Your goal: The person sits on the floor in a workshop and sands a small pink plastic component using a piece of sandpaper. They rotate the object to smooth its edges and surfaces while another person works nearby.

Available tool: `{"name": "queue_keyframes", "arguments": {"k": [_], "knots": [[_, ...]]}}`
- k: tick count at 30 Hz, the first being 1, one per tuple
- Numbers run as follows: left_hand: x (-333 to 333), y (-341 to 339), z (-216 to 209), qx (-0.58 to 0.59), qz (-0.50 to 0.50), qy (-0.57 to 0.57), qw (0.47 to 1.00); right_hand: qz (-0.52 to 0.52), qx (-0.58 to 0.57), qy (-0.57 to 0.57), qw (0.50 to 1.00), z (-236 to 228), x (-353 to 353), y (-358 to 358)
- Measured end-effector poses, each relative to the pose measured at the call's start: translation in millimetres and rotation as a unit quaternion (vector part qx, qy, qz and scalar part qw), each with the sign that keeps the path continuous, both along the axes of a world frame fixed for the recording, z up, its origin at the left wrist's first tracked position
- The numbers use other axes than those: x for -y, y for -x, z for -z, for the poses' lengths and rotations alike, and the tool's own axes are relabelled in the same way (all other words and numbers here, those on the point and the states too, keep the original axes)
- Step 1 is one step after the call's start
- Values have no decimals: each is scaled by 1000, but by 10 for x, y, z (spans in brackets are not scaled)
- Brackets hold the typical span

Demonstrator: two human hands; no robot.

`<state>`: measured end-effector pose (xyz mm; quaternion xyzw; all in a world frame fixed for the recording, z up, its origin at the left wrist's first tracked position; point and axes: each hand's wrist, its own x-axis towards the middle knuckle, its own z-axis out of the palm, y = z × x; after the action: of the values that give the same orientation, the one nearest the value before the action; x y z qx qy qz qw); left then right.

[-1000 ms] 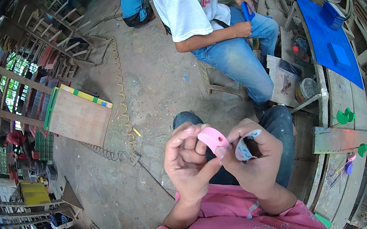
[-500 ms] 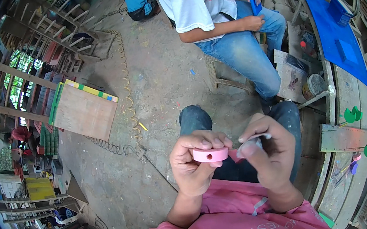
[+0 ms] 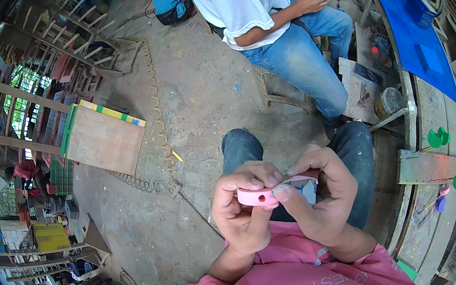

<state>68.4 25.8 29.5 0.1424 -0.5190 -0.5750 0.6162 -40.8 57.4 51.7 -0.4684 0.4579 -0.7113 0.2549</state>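
Above my lap, my left hand is closed around a small pink-painted block with a rounded edge. A round hole shows in the side of the block facing me. My right hand pinches a thin bent piece of sandpaper, pinkish on one side and pale on the other. Its thumb and the sheet's edge press against the right end of the block. My fingers cover the far side of the block and part of the sheet.
On the right, a wooden bench carries a blue board and small green round pieces on sticks. A seated co-worker handles a blue piece ahead. A plywood sheet and a coiled hose are on the left.
My right hand has moved left, bringing the sandpaper against the pink block. The block has shifted slightly left. The co-worker's hands and blue piece have changed position.
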Motion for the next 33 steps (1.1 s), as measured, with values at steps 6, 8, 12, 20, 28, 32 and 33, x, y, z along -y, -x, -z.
{"name": "queue_keyframes", "arguments": {"k": [6,8,12,20,28,32,33], "knots": [[-23,25,-35,4,-22,-9,1000,-11,0,14,1000,33,-22,6],[-22,33,-29,10,-24,-5,1000,5,3,-2,1000,16,-7,11],[-39,49,-40,19,-32,-1,999,9,28,-12,999,10,-16,-4],[-14,52,-11,12,-18,-3,1000,10,24,5,1000,43,23,25],[-25,64,-10,-12,-3,-30,999,6,21,-13,1000,70,4,35],[-31,77,-17,-25,-6,-44,999,-4,41,6,999,108,-1,3],[-26,79,-13,-31,-4,-48,998,-8,43,15,999,120,-3,-3]]}}
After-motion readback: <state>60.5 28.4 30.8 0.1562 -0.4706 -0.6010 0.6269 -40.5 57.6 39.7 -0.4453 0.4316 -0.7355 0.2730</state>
